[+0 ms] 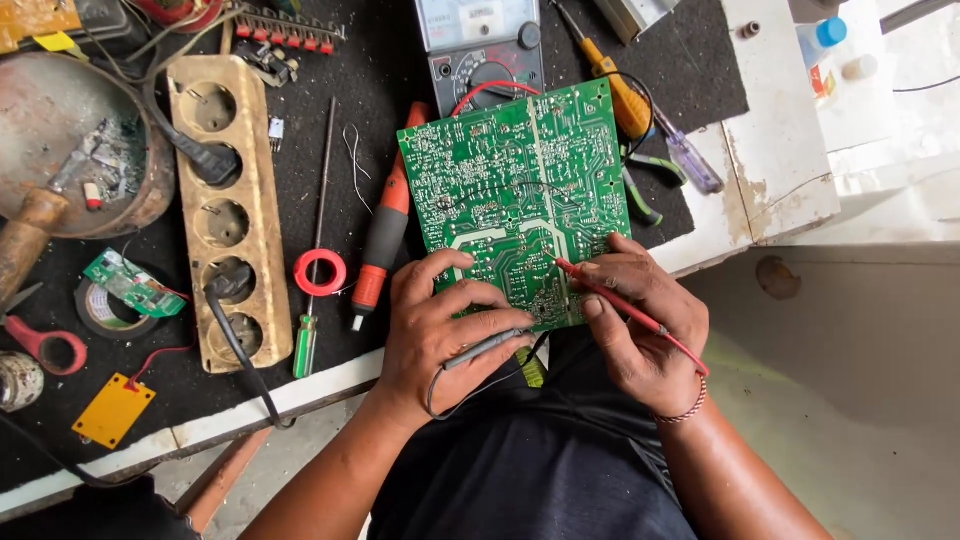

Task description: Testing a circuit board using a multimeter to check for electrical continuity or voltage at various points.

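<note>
Green circuit board (515, 200), solder side up, tilted against the near edge of the desk (780, 170) and propped over the person's lap. The left hand (440, 325) is curled about the board's lower left corner, thumb on the face, and also pinches a black test probe (490, 345) whose tip lies at the bottom edge. The right hand (635, 325) is closed pen-fashion on a red test probe (610, 295), its tip resting on the traces near the lower right.

The board looks light, thin and stiff, but likely fragile: the face is crowded with fine solder points, so it is best held by its bare edges and corners, as here. The probes appear slim and smooth, with trailing leads that could tug.

Behind the board stands an analogue multimeter (480, 45); to its left lie a red-and-black handled tool (385, 230) and a wooden socket strip (225, 210); screwdrivers (650, 125) lie to the right.
</note>
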